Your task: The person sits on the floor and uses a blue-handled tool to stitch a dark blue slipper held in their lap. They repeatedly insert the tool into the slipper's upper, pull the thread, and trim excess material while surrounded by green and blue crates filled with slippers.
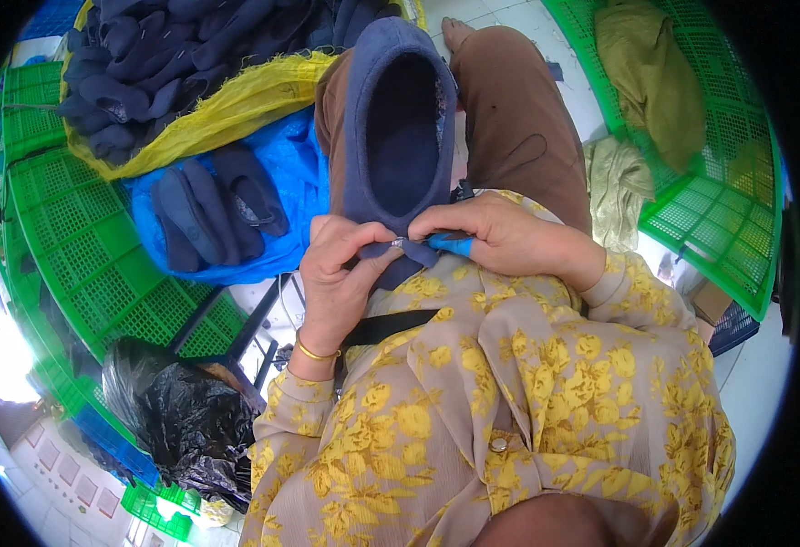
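Observation:
A navy felt slipper [357, 109] rests between my knees, its oval opening facing up and dark inside. At its near end is a small navy fabric strip [423, 254], bow-like in shape, with a small pale, shiny bit in its middle. My left hand [339, 264] pinches this spot from the left, thumb and forefinger closed. From the right, my right hand [509, 235] closes on the same end of the slipper; blue tape [450, 244] wraps one of its fingers. Whether a needle is held between the fingertips cannot be made out.
At the left, a yellow woven sack [208, 114] holds many navy slippers [144, 55]. Below it, several more slippers [185, 214] lie on a blue plastic bag [295, 173]. Green plastic crates [81, 246] stand left and right. A black plastic bag [176, 410] sits lower left.

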The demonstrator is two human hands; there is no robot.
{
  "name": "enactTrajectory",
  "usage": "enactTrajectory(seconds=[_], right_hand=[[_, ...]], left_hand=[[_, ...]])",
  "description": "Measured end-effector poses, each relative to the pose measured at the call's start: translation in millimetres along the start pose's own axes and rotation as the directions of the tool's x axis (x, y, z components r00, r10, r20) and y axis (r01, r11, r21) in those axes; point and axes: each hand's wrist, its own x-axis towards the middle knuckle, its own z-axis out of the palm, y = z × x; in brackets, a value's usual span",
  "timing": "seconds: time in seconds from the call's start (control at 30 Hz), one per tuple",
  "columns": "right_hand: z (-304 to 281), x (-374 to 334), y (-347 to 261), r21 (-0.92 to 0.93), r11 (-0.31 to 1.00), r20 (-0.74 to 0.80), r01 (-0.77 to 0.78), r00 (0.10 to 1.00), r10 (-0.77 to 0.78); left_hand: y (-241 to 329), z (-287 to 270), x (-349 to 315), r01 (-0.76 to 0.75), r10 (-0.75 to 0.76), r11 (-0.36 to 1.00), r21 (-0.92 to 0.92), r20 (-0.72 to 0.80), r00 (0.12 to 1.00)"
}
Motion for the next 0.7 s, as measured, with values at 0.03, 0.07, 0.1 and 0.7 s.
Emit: enactTrajectory(seconds=[0.03,0.07,0.1,0.7], right_hand=[[0.8,0.4,0.5,-0.005,1.000,-0.003,0.000,1.000,0.000],[1.4,0.7,0.8,-0.010,1.000,-0.007,0.002,1.000,-0.002],[1.9,0.9,0.9,-0.015,1.000,-0.011,0.004,1.000,-0.004],[-5.2,-3.2,0.7,-0.045,0.999,0.012,-0.023,1.000,0.023]], left_hand=[[-0.2,0.3,-0.2,0.007,-0.007,1.000,-0.003,-0.002,1.000],[-0.1,0.6,-0.1,0.013,-0.013,1.000,-0.005,-0.003,1.000],[0.1,0.8,0.1,0.019,-0.019,1.000,-0.007,-0.005,1.000],[1.2,1.2,1.7,-0.005,0.004,0.999,0.037,0.017,1.000]])
